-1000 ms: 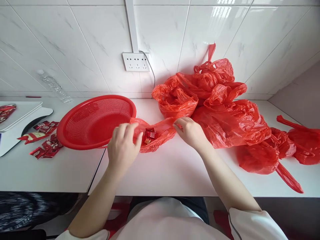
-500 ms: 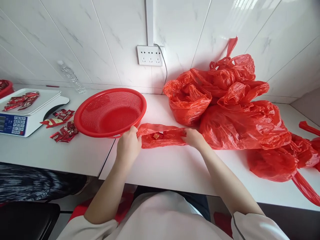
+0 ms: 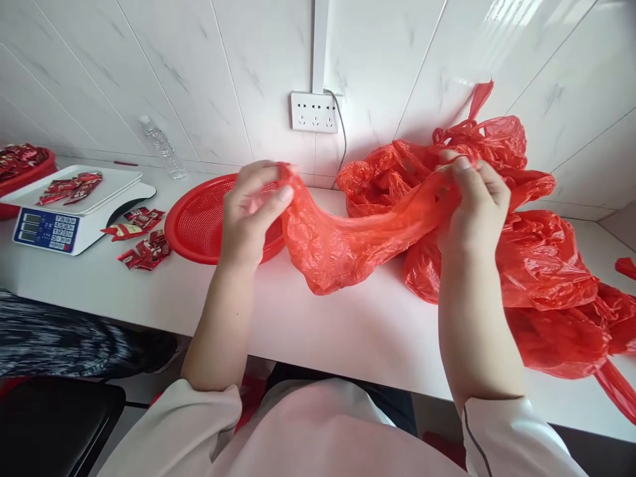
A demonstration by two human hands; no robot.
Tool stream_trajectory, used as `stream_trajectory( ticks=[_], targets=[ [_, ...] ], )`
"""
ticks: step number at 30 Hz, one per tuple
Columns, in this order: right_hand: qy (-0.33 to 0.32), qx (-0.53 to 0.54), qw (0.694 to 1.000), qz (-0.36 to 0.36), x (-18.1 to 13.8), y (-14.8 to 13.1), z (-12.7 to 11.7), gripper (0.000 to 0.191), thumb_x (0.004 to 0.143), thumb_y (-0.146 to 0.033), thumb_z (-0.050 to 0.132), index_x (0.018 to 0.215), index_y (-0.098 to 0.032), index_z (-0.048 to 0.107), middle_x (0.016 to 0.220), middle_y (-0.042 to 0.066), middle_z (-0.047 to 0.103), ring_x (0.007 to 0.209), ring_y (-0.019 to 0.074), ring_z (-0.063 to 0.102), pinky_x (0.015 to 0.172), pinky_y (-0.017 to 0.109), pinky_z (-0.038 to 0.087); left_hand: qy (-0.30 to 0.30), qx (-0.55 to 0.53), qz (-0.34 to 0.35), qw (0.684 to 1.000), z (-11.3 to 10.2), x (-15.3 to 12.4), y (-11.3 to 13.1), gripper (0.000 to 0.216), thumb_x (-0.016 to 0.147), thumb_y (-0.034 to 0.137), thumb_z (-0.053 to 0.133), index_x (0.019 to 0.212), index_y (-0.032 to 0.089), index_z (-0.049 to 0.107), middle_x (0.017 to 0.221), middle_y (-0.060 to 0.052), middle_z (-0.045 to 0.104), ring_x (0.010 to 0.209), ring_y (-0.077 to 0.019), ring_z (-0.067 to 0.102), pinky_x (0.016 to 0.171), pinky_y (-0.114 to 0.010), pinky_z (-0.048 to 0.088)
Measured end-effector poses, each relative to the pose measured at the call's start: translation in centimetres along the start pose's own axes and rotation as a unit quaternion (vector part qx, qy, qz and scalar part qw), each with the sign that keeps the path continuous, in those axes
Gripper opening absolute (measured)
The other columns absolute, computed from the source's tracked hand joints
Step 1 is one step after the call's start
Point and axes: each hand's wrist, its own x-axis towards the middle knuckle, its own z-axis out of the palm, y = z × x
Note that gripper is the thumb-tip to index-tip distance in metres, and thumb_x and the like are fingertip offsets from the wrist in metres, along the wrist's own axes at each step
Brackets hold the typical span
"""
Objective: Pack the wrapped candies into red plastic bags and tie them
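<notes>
Both hands have lifted the red plastic bag [image 3: 348,242] off the bench [image 3: 342,324]; left hand [image 3: 251,212] and right hand [image 3: 472,205] pinch its handles, fingers closed. Thin, limp film, likely slippery.

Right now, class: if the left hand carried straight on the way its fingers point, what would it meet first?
The left hand pinches the red plastic bag, fingers pointing right. That bag comes first, then probably the heap of red bags; depth is unclear.
</notes>
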Motion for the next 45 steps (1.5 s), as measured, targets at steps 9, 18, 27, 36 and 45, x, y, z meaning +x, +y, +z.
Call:
stream_trajectory(
  ticks=[9, 18, 27, 36, 45],
  targets=[
    [-0.198, 0.01, 0.979, -0.054, -2.1, -3.6, 3.7, 0.022, 0.097, -0.034, 0.053, 0.089, -0.02, 0.068, 0.096, 0.003, 0.071, 0.094, 0.0181, 0.068, 0.085, 0.036, 0.053, -0.257, -0.091, -0.161, 0.949, 4.9, -0.1, -0.6, 0.058, 0.079, 0.038, 0.074, 0.133, 0.027, 0.056, 0.078, 0.0, 0.066, 0.076, -0.0182, 0.069, 0.078, -0.037, 0.056],
    [-0.402, -0.104, 0.902, -0.117, -3.4, -3.9, 3.0, 0.02, 0.096, -0.033, 0.055, 0.106, -0.023, 0.07, 0.117, 0.007, 0.066, 0.109, 0.0219, 0.063, 0.094, 0.039, 0.051, -0.416, -0.18, -0.308, 0.836, 7.3, -0.5, 0.0, 0.036, 0.091, 0.031, 0.05, 0.058, 0.018, 0.054, 0.04, 0.002, 0.048, 0.037, -0.0098, 0.047, 0.044, -0.024, 0.043],
    [-0.279, 0.013, 0.959, 0.052, -5.3, -0.7, 1.4, 0.018, 0.091, -0.033, 0.064, 0.105, -0.022, 0.065, 0.088, 0.002, 0.066, 0.087, 0.016, 0.064, 0.084, 0.035, 0.054, -0.323, -0.291, -0.439, 0.787, 7.3, -0.6, -0.8, 0.041, 0.097, 0.048, 0.044, 0.076, 0.017, 0.061, 0.035, 0.005, 0.043, 0.035, -0.0096, 0.05, 0.046, -0.02, 0.043],
    [-0.099, 0.027, 0.994, -0.047, -5.8, 0.5, 0.2, 0.017, 0.083, -0.025, 0.073, 0.094, -0.026, 0.06, 0.086, 0.0, 0.063, 0.084, 0.0155, 0.064, 0.08, 0.033, 0.055, -0.3, -0.409, -0.472, 0.721, 7.6, -2.3, -2.2, 0.033, 0.101, 0.035, 0.041, 0.124, 0.023, 0.062, 0.083, -0.004, 0.072, 0.036, -0.0009, 0.041, 0.038, -0.014, 0.033],
    [-0.27, -0.008, 0.961, -0.049, -7.3, 0.4, -0.8, 0.012, 0.092, -0.031, 0.057, 0.102, -0.026, 0.061, 0.112, 0.005, 0.061, 0.106, 0.0199, 0.058, 0.095, 0.041, 0.049, -0.263, -0.368, -0.484, 0.749, 7.7, -2.3, -2.0, 0.024, 0.098, 0.035, 0.047, 0.101, 0.017, 0.062, 0.066, -0.001, 0.06, 0.05, -0.0083, 0.059, 0.047, -0.016, 0.047]
  ],
)
